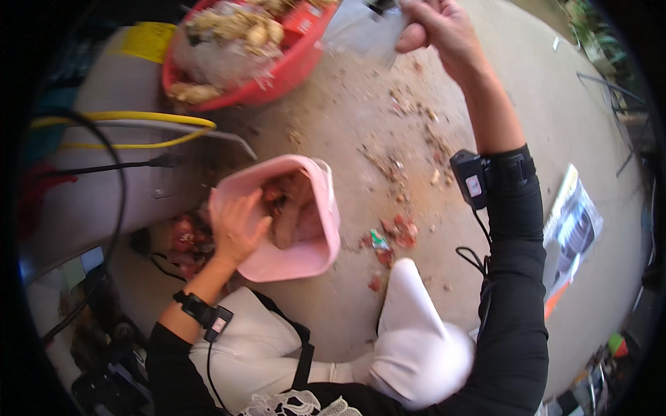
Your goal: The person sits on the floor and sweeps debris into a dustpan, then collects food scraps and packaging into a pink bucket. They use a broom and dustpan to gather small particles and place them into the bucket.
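Note:
My left hand point(237, 226) is at the left rim of a pink plastic bin point(291, 268), its fingers spread over the opening. Whether it presses on the rim cannot be made out. Inside the bin lie reddish and brownish scraps point(291, 208), partly covered by that hand. At the top edge of the view my right hand point(439, 31) pinches a clear plastic bag point(367, 39), blurred and partly cut off. Left of this bag stands a red plastic basket point(296, 70) holding pale brown knobbly roots or similar produce point(234, 31) and clear plastic wrapping point(223, 67).
Brown crumbs and red scraps point(400, 230) litter the concrete floor point(343, 119). A yellow cable point(156, 117) loops in from the left. Red wrappers or scraps point(187, 234) lie left of the bin. A printed plastic package point(572, 234) rests beyond my right arm.

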The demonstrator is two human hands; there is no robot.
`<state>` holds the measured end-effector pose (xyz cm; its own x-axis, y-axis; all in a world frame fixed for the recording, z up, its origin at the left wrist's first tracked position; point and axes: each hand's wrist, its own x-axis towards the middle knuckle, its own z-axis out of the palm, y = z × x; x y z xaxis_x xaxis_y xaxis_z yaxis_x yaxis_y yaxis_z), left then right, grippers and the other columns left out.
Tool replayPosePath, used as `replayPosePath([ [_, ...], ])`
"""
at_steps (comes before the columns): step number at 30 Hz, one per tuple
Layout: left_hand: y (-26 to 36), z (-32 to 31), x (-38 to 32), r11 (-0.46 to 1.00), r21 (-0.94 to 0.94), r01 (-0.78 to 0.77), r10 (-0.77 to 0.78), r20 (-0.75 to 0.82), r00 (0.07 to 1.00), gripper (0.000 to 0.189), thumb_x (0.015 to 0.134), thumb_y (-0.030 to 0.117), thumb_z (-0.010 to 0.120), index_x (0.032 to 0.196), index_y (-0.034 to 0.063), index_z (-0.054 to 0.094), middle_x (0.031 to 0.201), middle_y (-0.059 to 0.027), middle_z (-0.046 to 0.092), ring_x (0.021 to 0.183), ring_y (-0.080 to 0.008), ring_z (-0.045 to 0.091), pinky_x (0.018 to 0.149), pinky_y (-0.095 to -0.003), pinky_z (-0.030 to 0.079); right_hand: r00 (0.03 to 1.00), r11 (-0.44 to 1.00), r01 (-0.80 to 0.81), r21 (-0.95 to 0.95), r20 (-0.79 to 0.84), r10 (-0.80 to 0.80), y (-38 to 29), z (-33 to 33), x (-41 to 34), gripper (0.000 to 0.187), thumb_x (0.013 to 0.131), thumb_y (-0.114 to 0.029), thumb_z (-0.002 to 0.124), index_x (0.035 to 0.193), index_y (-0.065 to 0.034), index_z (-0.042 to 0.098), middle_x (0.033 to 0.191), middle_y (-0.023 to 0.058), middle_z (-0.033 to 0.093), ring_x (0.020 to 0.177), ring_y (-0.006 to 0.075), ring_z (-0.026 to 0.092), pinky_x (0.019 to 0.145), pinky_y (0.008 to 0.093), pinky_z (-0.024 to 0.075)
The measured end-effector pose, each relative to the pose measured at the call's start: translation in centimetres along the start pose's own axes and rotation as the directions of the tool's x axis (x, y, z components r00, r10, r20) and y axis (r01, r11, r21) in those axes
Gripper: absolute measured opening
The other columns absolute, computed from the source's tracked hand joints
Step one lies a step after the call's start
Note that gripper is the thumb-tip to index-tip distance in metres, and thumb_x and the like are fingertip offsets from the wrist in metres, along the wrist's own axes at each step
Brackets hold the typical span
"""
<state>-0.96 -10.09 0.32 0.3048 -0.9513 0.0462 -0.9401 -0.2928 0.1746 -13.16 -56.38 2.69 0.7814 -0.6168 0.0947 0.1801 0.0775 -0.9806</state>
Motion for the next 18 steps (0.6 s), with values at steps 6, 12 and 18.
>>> replayPosePath([
  [6, 0.0, -0.1, 0.1, 0.999, -0.006, 0.043, -0.043, -0.002, 0.999, 0.053, 0.08, 0.033, 0.07, 0.126, 0.0078, 0.059, 0.102, -0.0086, 0.063, 0.099, -0.0267, 0.06, 0.114, -0.06, 0.018, 0.987, 1.0, -0.013, 0.01, 0.16, 0.011, -1.2, 11.2, 5.2, 0.034, 0.099, -0.027, 0.058, 0.12, -0.0016, 0.048, 0.071, 0.0053, 0.065, 0.056, 0.0166, 0.068, 0.053, 0.0243, 0.0527],
  [12, 0.0, -0.2, 0.3, 0.999, -0.013, 0.037, -0.038, -0.019, 0.999, 0.052, 0.08, 0.032, 0.071, 0.125, 0.008, 0.059, 0.104, -0.0067, 0.063, 0.097, -0.0253, 0.06, 0.113, -0.0606, 0.02, 0.992, 0.992, -0.098, 0.085, 0.089, 0.09, -1.8, 15.0, 9.5, 0.048, 0.101, -0.028, 0.054, 0.133, 0.0011, 0.035, 0.116, 0.0167, 0.063, 0.099, 0.0211, 0.067, 0.082, 0.0319, 0.0568],
  [18, -0.2, 0.2, 0.0, 0.998, -0.036, 0.05, -0.051, -0.02, 0.999, 0.055, 0.081, 0.033, 0.071, 0.128, 0.0084, 0.058, 0.108, -0.0088, 0.064, 0.102, -0.0264, 0.061, 0.114, -0.0608, 0.017, 0.998, 1.0, 0.007, -0.02, 0.055, -0.006, 3.0, 10.6, 4.2, 0.033, 0.103, -0.023, 0.051, 0.129, -0.0022, 0.056, 0.123, 0.0102, 0.064, 0.105, 0.0171, 0.065, 0.086, 0.0312, 0.0561],
])
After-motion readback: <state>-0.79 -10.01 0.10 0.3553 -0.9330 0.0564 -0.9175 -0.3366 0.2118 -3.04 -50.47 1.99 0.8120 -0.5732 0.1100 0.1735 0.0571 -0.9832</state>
